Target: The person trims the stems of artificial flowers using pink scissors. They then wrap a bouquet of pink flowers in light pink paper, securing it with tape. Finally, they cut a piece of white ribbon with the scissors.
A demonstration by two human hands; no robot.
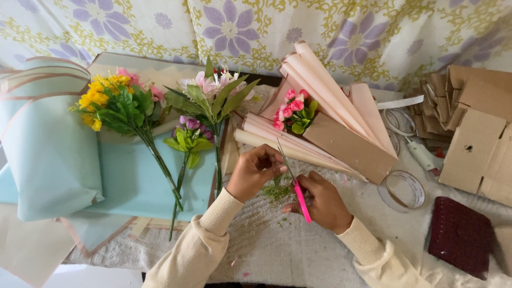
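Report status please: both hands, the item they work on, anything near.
Right hand grips pink-handled scissors. Left hand pinches small green stem piece at the blades. Green clippings below on white textured cloth. Pink paper bouquet wrap just behind.

At the centre of the frame the right hand (320, 202) grips pink-handled scissors (296, 186), blades pointing up and to the left toward the left hand (256, 169), which pinches a small green stem (278, 178). Green clippings (276, 192) lie on the pale woven cloth (266, 240) just beneath the hands. Above them, right of centre, rests a bouquet of pink flowers (293, 109) wrapped in pink and brown paper (341, 122). To the left, three bunches lie on light blue paper (58, 160): yellow flowers (98, 98), small purple flowers (189, 127) and pale pink flowers (210, 85). At the right edge are folded cardboard (474, 133), a clear tape roll (404, 189) and a dark red wallet (460, 234).
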